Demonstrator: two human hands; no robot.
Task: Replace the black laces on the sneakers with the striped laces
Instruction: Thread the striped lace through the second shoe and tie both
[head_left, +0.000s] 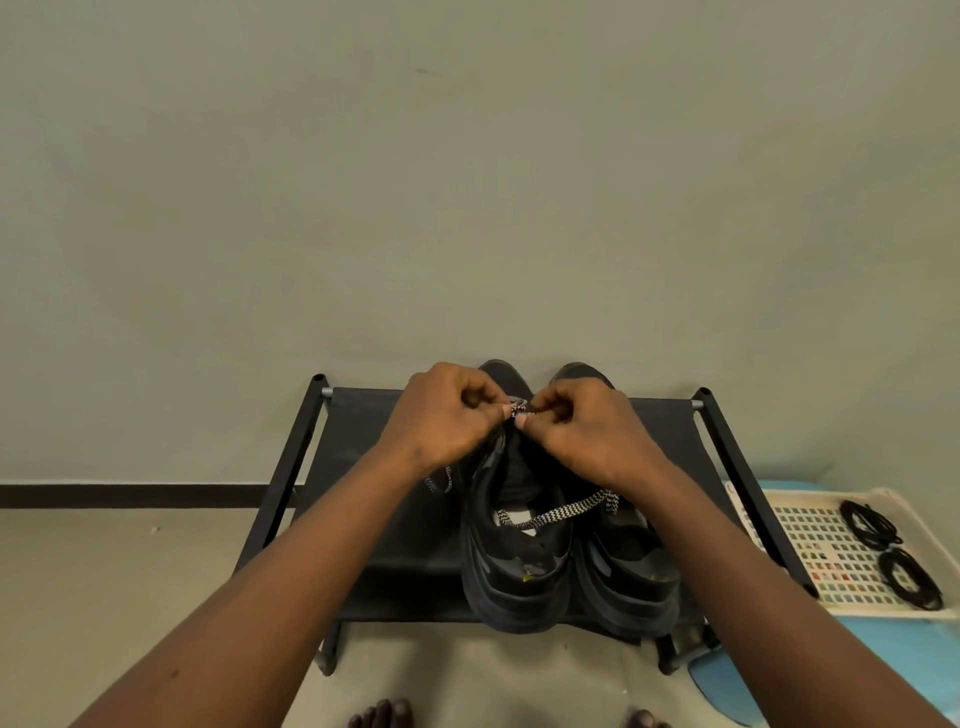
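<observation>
Black fabric forms the top shelf of a low shoe rack (374, 467) that stands against a pale wall. Two dark sneakers sit side by side on the right half of this shelf, touching each other. Their toes point to the far edge by the wall and their heels jut over the near edge. One is the middle sneaker (514, 571); just beside it, toward the right edge, is the outer sneaker (628, 582).

Both hands meet above the forepart of the middle sneaker. The left hand (441, 410) has its fingers curled and pinches a black-and-white striped lace (561, 512) between thumb and forefinger. The right hand (576, 431) pinches the same lace just beside it, the thumb tips almost touching. One stretch of the lace lies across the open mouth of the middle sneaker and runs under the right wrist. A short piece shows below the left wrist, over the shelf. The hands hide how the lace sits in the eyelets.

Past the rack's right edge, a cream perforated tray (810, 556) lies on a blue surface (883, 670). It carries two coiled bundles of black laces (867, 522). Bare toes (384, 714) show on the floor near the rack's near edge.
</observation>
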